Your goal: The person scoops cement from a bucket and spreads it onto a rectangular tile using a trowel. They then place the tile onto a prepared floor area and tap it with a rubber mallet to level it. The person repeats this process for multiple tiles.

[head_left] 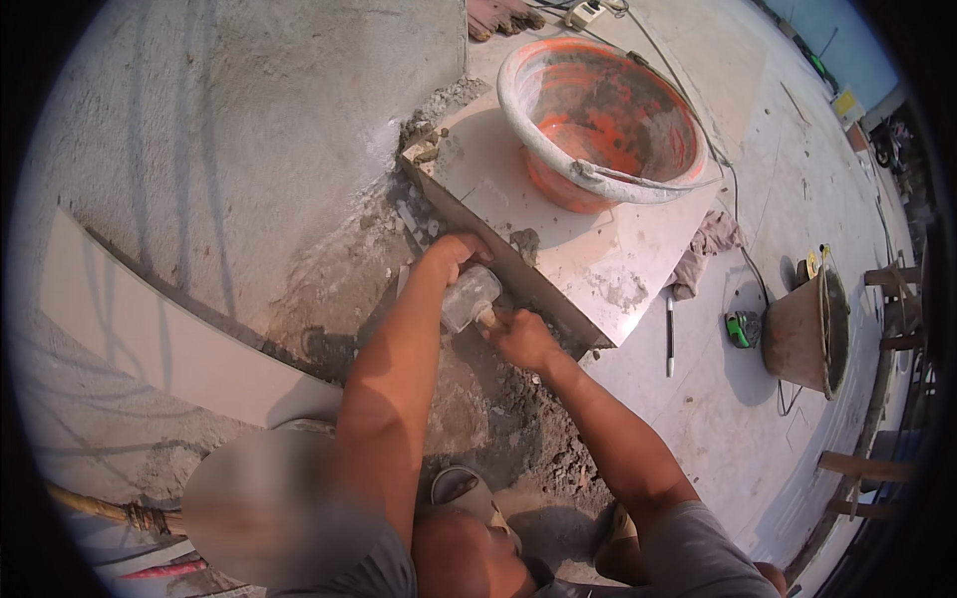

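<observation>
Down at the near edge of the large pale tile (588,254), the right hand (522,339) is closed around the handle of a rubber mallet (469,297). Beside it, the left hand (454,251) rests on the tile's edge, seemingly curled. An orange bucket (603,120) sits on the tile's far end.

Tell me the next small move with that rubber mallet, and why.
Probably a light tap with the grey rubber mallet on the large pale floor tile near its raised edge. The right hand grips the handle, the left hand steadies that edge above loose mortar.
</observation>
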Tool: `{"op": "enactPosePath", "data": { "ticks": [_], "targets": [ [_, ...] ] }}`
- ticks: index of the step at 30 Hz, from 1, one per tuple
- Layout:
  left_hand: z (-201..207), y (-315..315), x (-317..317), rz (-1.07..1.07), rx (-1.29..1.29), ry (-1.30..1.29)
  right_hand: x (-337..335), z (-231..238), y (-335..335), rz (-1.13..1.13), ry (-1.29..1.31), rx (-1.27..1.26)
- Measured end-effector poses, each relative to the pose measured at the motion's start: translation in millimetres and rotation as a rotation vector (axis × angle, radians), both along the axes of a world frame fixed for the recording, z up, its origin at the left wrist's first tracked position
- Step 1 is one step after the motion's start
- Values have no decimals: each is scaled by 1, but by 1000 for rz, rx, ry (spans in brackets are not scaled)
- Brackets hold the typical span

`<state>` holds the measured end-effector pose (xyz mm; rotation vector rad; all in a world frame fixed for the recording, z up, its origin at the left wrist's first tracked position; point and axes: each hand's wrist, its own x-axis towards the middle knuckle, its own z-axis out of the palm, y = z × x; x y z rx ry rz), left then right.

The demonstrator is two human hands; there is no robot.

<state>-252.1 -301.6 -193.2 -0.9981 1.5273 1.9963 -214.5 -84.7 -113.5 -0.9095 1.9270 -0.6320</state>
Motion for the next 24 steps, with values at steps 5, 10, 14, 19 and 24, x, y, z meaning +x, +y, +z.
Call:
{"op": "enactPosePath", "data": {
  "ticks": [5, 10, 14, 19, 24],
  "targets": [
    [7, -2, -9, -24, -14, -92, 15, 0, -7, 165, 118, 72],
    [2, -4, -4, -50, 26, -18, -14, -9, -10, -190, 68, 51],
    [9, -2, -6, -39, -3, -91, 20, 0, -5, 115, 70, 6],
    [-4, -5, 2, -45, 54, 85, -3, -2, -10, -223, 44, 23],
    [14, -4, -3, -25, -1, -73, 9, 11, -7, 129, -27, 16]
  ]
}}
